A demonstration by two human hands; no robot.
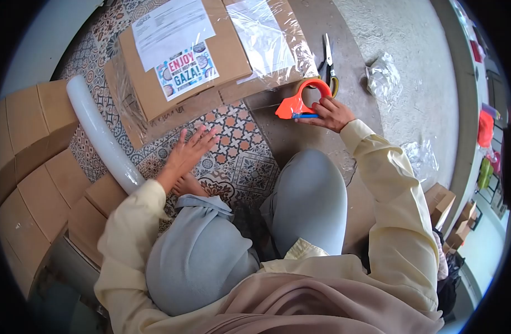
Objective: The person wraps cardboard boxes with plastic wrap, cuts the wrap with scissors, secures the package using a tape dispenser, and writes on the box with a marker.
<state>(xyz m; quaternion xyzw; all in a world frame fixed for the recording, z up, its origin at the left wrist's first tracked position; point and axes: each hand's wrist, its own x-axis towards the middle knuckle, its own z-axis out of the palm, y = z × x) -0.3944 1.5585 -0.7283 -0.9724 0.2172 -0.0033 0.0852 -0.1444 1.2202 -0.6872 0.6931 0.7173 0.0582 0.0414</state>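
My right hand (334,114) is closed around an orange tape dispenser (287,108), with a slim blue item (306,116) along its lower edge by my fingers. The dispenser is beside the right end of a cardboard box (227,39) wrapped in clear plastic. On the box are printed papers (169,30) and a sticker (187,69) reading "ENJOY WHILE HELPING GAZA!". My left hand (188,153) holds nothing, its fingers spread above the patterned tiles just below the box. Scissors (329,64) lie partly open behind the dispenser.
A roll of white wrap (102,133) leans at the left beside stacked brown cartons (30,145). Crumpled clear plastic (384,78) rests on the grey floor at the right, with another piece (421,158) nearer me. My bent knees (311,195) take up the middle.
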